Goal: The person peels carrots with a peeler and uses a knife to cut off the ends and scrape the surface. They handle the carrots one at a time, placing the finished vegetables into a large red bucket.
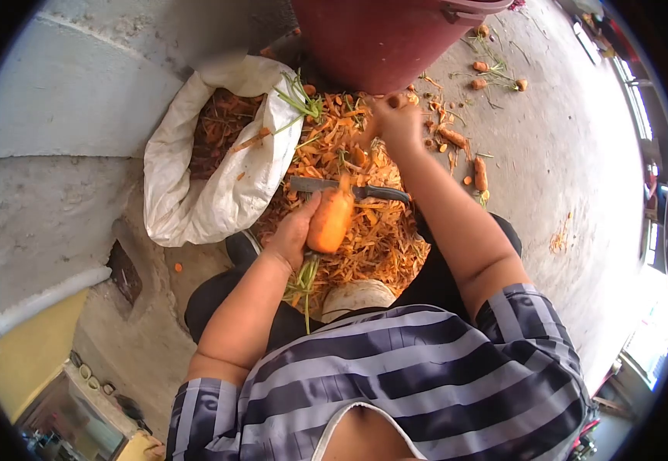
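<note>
A thick, mostly peeled carrot (331, 221) is in my left hand (291, 230), with the fingers wrapped round its side. Behind the carrot's narrow end, a knife (384, 193) with a black handle lies across the heap of orange peelings (376, 242). My right hand (397, 121) is stretched out to the far edge of the heap, just below the red bucket. Its fingers are curled, and what they hold, if anything, cannot be made out. Green stalks (303, 283) hang below my left hand.
A white sack (230, 203) with its mouth rolled open stands left of the heap, dark reddish matter inside. The large red bucket (380, 46) stands beyond the heap. Loose carrots (480, 174) and scraps lie on the concrete floor (549, 154) to the right. A wall (57, 92) rises at left.
</note>
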The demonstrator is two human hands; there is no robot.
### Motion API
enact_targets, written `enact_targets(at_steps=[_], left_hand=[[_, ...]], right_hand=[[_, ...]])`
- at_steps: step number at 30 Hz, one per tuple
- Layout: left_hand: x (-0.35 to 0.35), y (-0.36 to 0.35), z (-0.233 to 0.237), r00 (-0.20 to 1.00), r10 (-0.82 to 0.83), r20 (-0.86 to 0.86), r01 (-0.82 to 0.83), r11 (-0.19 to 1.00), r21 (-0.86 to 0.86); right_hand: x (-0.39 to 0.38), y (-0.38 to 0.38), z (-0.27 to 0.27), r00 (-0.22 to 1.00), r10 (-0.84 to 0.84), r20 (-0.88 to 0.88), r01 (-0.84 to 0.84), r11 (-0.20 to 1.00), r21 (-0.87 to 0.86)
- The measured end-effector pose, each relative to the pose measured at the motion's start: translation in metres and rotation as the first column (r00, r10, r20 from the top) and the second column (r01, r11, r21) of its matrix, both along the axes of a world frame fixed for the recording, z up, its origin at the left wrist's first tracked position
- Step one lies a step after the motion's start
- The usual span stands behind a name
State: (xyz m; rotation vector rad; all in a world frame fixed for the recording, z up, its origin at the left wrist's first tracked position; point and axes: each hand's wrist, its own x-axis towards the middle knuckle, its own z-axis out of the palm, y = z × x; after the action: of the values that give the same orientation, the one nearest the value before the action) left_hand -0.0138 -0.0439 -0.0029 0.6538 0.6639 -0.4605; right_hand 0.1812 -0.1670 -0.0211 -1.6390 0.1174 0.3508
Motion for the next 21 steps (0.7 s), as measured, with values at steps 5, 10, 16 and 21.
enact_targets(at_steps=[5, 10, 16, 21], left_hand=[[0.003, 0.005, 0.011, 0.998, 0.000, 0.063, 0.001, 1.000, -0.026], [0.004, 0.005, 0.007, 0.998, -0.052, 0.020, 0.053, 0.998, -0.024], [0.004, 0.009, 0.020, 0.995, 0.012, 0.097, -0.008, 0.999, -0.039], [0.006, 0.019, 0.014, 0.988, 0.033, 0.149, -0.028, 0.999, -0.036]], right_hand=[[-0.017, 0.004, 0.054, 0.988, -0.085, -0.129, 0.111, 0.971, 0.211], [-0.033, 0.015, 0.038, 0.951, 0.086, -0.296, -0.041, 0.987, 0.154], [0.008, -0.010, 0.024, 0.957, -0.203, -0.205, 0.260, 0.916, 0.307], [-0.027, -0.015, 0.065, 0.932, -0.108, -0.345, 0.256, 0.871, 0.419]])
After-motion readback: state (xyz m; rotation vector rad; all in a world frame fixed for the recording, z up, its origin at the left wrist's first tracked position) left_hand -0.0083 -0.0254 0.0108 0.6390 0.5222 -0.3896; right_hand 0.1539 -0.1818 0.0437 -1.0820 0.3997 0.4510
